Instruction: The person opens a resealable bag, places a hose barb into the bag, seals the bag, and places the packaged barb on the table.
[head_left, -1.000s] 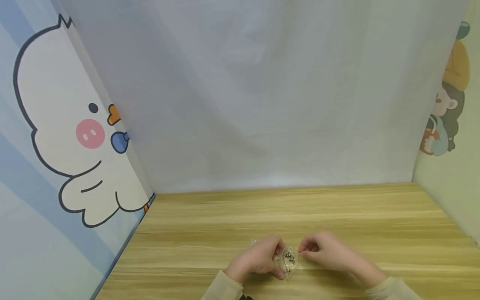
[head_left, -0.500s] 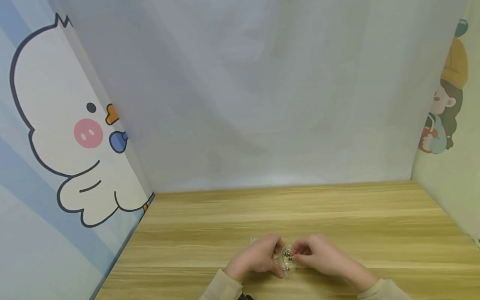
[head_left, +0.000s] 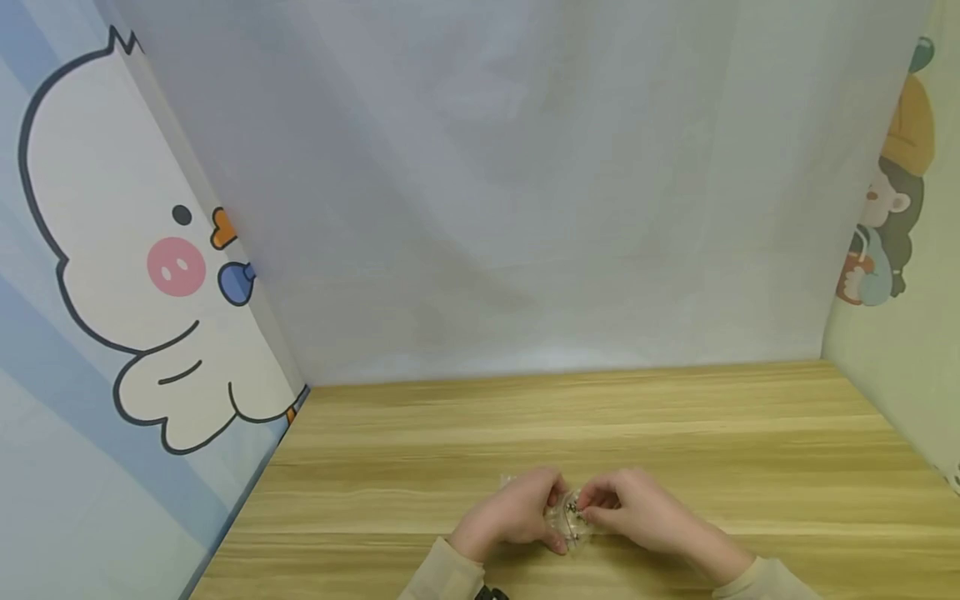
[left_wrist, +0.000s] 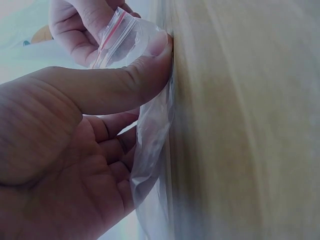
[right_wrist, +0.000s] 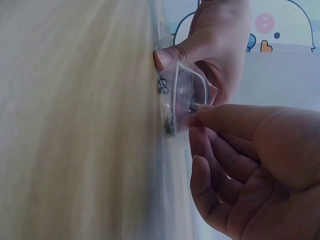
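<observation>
A small clear zip bag with a red line along its seal lies on the table, its mouth spread apart. Several small shiny metal pieces are inside; their exact kind is too small to tell. My left hand grips the bag from the left, thumb across its near side and fingers behind it. At the mouth, my right hand has thumb and forefinger pinched together on a tiny metal piece, mostly hidden by the fingertips. Its other fingers are loosely curled beside the bag.
A wood-grain table spreads around both hands. Behind it stands a plain grey-white backdrop. Side panels carry a white cartoon bird on the left and a cartoon figure on the right.
My right hand has moved left from beside the bag to its mouth, with the fingertips now over the metal pieces. My left hand has kept its grip on the bag, nearly still.
</observation>
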